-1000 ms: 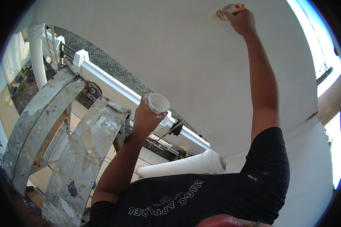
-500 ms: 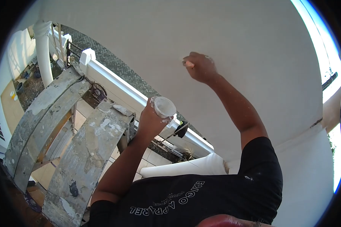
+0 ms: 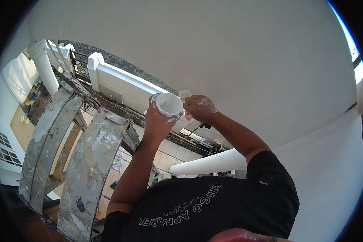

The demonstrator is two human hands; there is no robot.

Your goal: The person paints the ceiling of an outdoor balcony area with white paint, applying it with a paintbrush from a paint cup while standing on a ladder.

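My left hand (image 3: 156, 123) holds up a small white plastic cup (image 3: 168, 104) smeared with white filler, its mouth facing the camera. My right hand (image 3: 199, 108) is right beside the cup, closed around a small scraper (image 3: 185, 95) whose pale blade tip shows at the cup's rim. White smears cover my right knuckles. Both hands are raised in front of a broad white painted ceiling (image 3: 230, 52). My black shirt with white lettering (image 3: 197, 209) fills the lower frame.
Two paint-spattered scaffold planks (image 3: 88, 161) run along the left. A white balustrade rail (image 3: 125, 82) and white columns (image 3: 42, 66) lie beyond, with tiled floor and clutter far below. A white column (image 3: 207, 163) crosses behind my arms.
My right hand came down from high on the ceiling to the cup in my left hand. The view shifted slightly, and the cup rose a little.
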